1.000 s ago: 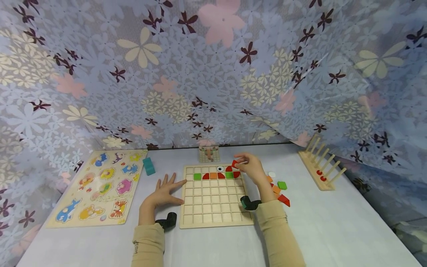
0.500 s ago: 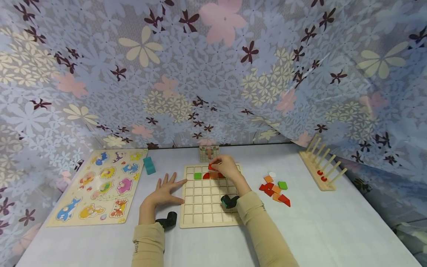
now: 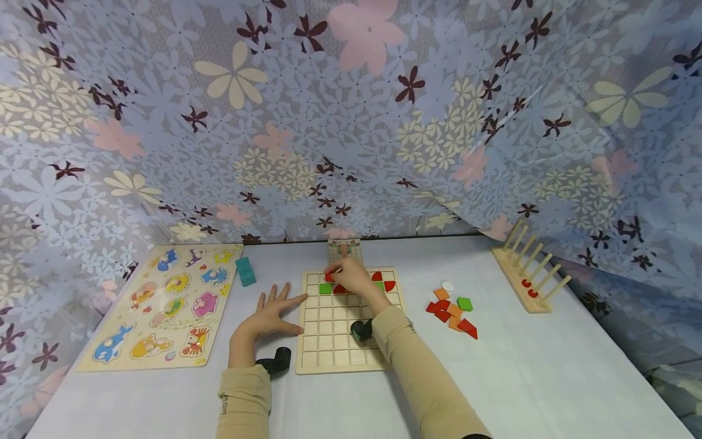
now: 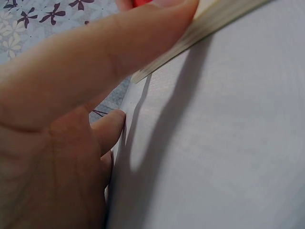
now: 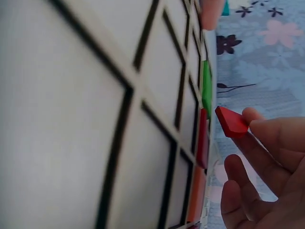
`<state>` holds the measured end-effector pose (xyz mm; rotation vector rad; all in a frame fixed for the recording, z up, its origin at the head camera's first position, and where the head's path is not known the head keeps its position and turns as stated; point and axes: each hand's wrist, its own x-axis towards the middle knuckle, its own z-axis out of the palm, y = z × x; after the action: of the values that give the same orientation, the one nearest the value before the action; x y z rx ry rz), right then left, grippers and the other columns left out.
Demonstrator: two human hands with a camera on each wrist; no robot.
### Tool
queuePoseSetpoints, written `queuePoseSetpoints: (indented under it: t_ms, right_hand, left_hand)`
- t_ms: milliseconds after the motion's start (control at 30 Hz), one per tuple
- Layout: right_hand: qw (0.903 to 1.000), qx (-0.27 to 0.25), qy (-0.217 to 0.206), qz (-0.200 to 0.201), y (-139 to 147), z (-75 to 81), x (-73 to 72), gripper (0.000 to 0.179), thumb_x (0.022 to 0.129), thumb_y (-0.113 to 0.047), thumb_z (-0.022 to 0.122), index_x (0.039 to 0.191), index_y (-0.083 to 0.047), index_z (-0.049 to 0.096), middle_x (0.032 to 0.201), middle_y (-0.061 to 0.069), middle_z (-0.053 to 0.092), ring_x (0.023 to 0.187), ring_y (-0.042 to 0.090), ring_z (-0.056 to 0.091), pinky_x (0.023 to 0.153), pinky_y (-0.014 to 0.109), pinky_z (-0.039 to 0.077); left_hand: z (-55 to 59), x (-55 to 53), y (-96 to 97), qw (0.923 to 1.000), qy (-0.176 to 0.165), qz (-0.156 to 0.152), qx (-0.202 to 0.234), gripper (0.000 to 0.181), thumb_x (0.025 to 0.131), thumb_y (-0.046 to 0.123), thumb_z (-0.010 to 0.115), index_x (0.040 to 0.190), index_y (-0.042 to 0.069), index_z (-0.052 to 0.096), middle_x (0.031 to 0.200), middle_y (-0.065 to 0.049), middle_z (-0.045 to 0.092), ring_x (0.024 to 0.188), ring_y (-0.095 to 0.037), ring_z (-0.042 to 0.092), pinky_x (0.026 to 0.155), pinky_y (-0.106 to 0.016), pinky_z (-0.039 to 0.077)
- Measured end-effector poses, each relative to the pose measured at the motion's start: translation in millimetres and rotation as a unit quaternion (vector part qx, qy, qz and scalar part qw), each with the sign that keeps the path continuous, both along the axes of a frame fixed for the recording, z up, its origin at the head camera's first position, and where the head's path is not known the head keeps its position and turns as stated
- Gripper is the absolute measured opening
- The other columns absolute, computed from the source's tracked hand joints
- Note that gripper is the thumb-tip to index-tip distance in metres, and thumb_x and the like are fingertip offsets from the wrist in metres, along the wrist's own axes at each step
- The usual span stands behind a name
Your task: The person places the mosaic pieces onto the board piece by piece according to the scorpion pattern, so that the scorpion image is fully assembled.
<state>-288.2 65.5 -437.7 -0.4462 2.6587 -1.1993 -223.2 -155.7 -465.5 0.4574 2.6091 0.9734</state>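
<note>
we see right hand (image 3: 353, 278) pinching red piece (image 5: 232, 122) — seemingly just above grid board (image 3: 329, 330); left hand (image 3: 269, 319) — fingers spread, at board's edge.

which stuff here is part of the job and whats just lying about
In use:
red piece in the right hand
grid board, left hand at its edge
loose coloured pieces
likely the patterned card

Seemingly just lying about:
animal puzzle
teal block
peg stand

The head view looks down; close wrist views share its board (image 3: 341, 328).
</note>
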Motion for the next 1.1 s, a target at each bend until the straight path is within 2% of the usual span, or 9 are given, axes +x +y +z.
queuePoseSetpoints:
  t_ms: [67, 200, 333, 400, 600, 700, 833, 967, 1100]
  right_hand:
    - [1.0000, 0.003, -0.007, 0.002, -1.1, -1.5, -1.4, 0.022, 0.091, -0.007, 0.053, 0.106, -0.009, 0.069, 0.109, 0.009, 0.064, 0.084, 0.019, 0.060, 0.058, 0.024, 0.042]
    - [0.9998, 0.003, -0.013, 0.016, -2.3, -4.1, -4.9, 0.025, 0.090, -0.005, 0.051, 0.108, -0.008, 0.069, 0.115, 0.011, 0.063, 0.074, 0.018, 0.056, 0.055, 0.024, 0.038]
    - [0.9990, 0.031, -0.005, 0.033, -3.5, -4.1, -6.9, 0.026, 0.090, -0.007, 0.050, 0.108, -0.011, 0.069, 0.119, 0.009, 0.062, 0.085, 0.021, 0.058, 0.062, 0.026, 0.041]
    - [0.9974, 0.059, 0.005, 0.040, -4.3, -2.6, -6.2, 0.026, 0.090, -0.009, 0.051, 0.107, -0.012, 0.070, 0.119, 0.007, 0.062, 0.095, 0.022, 0.059, 0.068, 0.028, 0.043]
    - [0.9849, 0.144, 0.064, 0.072, -7.7, -0.2, -3.6, 0.026, 0.090, -0.007, 0.050, 0.108, -0.014, 0.068, 0.112, 0.005, 0.066, 0.084, 0.024, 0.061, 0.071, 0.033, 0.045]
    - [0.9801, 0.164, 0.083, 0.075, -8.9, 0.2, -1.9, 0.031, 0.090, -0.006, 0.049, 0.116, -0.013, 0.064, 0.113, 0.005, 0.066, 0.093, 0.025, 0.062, 0.080, 0.041, 0.048]
    - [0.9796, 0.175, 0.073, 0.067, -9.6, 0.4, 0.2, 0.035, 0.092, -0.007, 0.047, 0.125, -0.014, 0.059, 0.121, 0.005, 0.062, 0.116, 0.032, 0.052, 0.096, 0.052, 0.038]
    - [0.9781, 0.189, 0.066, 0.056, -10.1, 0.5, 0.7, 0.037, 0.092, -0.007, 0.047, 0.125, -0.019, 0.060, 0.129, 0.007, 0.056, 0.127, 0.039, 0.039, 0.102, 0.057, 0.029]
    - [0.9770, 0.200, 0.058, 0.045, -10.3, 2.2, 0.3, 0.038, 0.092, -0.008, 0.048, 0.125, -0.022, 0.060, 0.140, 0.012, 0.044, 0.134, 0.044, 0.023, 0.107, 0.061, 0.018]
  left_hand:
    - [-0.1, -0.7, -0.1, 1.0000, -0.002, 0.001, 0.001, 0.084, 0.069, 0.033, 0.079, 0.141, 0.016, 0.039, 0.152, -0.023, 0.003, 0.137, -0.043, -0.013, 0.107, -0.056, -0.014]
    - [0.6, -0.7, 0.1, 1.0000, -0.003, -0.001, 0.000, 0.084, 0.069, 0.033, 0.078, 0.141, 0.016, 0.040, 0.152, -0.023, 0.003, 0.137, -0.043, -0.013, 0.107, -0.056, -0.014]
    - [1.6, 0.4, 0.5, 1.0000, -0.003, -0.001, -0.003, 0.084, 0.069, 0.033, 0.078, 0.141, 0.015, 0.040, 0.152, -0.023, 0.003, 0.137, -0.043, -0.013, 0.107, -0.056, -0.014]
    - [1.6, 0.6, 0.5, 1.0000, -0.004, 0.001, -0.004, 0.083, 0.069, 0.032, 0.078, 0.141, 0.015, 0.040, 0.152, -0.023, 0.003, 0.137, -0.043, -0.013, 0.107, -0.056, -0.014]
    - [1.6, 0.6, 0.1, 1.0000, -0.002, 0.003, -0.006, 0.083, 0.069, 0.031, 0.078, 0.141, 0.015, 0.040, 0.152, -0.024, 0.004, 0.137, -0.043, -0.012, 0.108, -0.056, -0.014]
    - [1.1, 0.3, -0.2, 1.0000, 0.001, 0.003, -0.005, 0.083, 0.069, 0.032, 0.078, 0.141, 0.015, 0.040, 0.152, -0.024, 0.004, 0.137, -0.044, -0.012, 0.108, -0.056, -0.013]
    - [0.8, 0.3, -0.3, 1.0000, -0.002, 0.004, 0.002, 0.084, 0.069, 0.032, 0.079, 0.141, 0.015, 0.040, 0.152, -0.024, 0.003, 0.137, -0.043, -0.013, 0.107, -0.057, -0.014]
    - [1.3, 0.4, -0.4, 0.9999, -0.004, 0.005, 0.011, 0.084, 0.068, 0.031, 0.079, 0.141, 0.014, 0.040, 0.152, -0.024, 0.003, 0.137, -0.043, -0.014, 0.107, -0.057, -0.014]
    - [2.2, 1.0, -0.4, 0.9999, -0.005, 0.006, 0.015, 0.084, 0.068, 0.031, 0.079, 0.141, 0.014, 0.041, 0.152, -0.024, 0.003, 0.137, -0.043, -0.014, 0.107, -0.057, -0.015]
